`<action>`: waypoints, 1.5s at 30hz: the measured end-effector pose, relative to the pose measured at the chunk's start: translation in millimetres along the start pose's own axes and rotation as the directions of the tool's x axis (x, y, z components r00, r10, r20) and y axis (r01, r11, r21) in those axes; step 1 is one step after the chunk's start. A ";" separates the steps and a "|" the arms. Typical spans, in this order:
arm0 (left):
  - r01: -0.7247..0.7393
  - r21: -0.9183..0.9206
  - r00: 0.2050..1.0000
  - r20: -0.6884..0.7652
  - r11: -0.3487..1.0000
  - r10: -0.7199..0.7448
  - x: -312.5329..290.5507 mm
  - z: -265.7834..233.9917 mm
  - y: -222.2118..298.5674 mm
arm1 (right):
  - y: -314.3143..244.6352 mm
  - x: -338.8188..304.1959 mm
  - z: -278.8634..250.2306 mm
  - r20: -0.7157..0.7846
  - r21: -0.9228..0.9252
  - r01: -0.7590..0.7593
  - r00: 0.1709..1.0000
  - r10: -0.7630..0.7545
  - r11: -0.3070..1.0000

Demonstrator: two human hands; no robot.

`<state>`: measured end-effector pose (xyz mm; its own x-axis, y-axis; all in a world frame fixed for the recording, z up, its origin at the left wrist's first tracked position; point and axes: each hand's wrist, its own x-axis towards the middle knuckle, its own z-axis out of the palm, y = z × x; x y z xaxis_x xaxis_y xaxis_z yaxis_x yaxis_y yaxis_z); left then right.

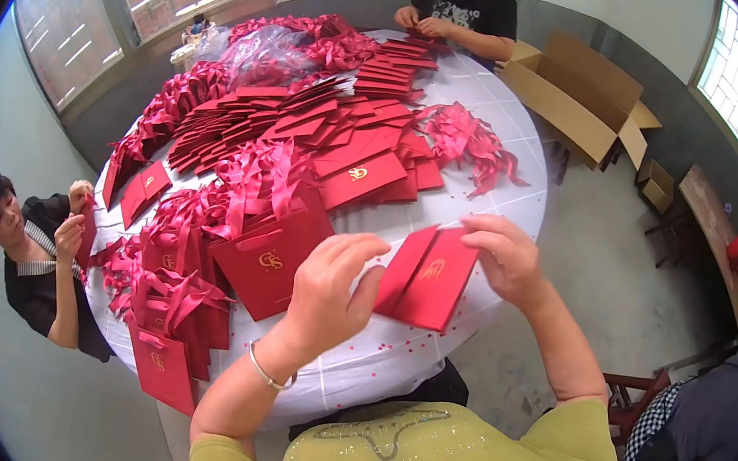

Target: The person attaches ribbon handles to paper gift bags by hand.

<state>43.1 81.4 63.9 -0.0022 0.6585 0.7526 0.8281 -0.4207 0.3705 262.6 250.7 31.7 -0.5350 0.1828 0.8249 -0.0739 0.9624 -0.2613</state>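
Seemingly mid-positioning, the red gift bag is between the wide-fingered left hand and right hand, grip unclear, likely needing a left pinch.

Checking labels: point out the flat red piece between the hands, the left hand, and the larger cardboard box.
Flat red piece (427, 283), head view: its upper face.
Left hand (328, 291), head view: its back.
Larger cardboard box (560, 113), head view: its near side.

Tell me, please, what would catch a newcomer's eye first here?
Red gift bags with pink ribbons, massed across the round table, would probably come first. Next come the gold-marked bag between the left hand and right hand, then the open cardboard box at upper right.
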 end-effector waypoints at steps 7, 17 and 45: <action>0.077 -0.184 0.884 0.467 0.980 0.018 -3.0 8.2 14.7 | -11.9 -19.4 69.0 0.486 0.716 -0.584 0.810 0.328 0.381; 0.087 0.164 0.952 0.278 0.983 -0.131 -66.5 58.5 -42.4 | 52.5 8.0 145.7 0.202 0.514 -0.777 0.521 0.829 0.363; 0.102 0.139 0.935 0.326 0.985 -0.142 -66.1 40.3 -41.3 | 167.6 39.3 5.7 0.425 0.522 -0.851 0.325 0.845 0.065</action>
<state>31.7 80.4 -23.1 0.0628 0.8786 0.4734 0.8932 -0.2611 0.3661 224.4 418.0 17.4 -0.5937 0.7874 -0.1658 0.0112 -0.1980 -0.9801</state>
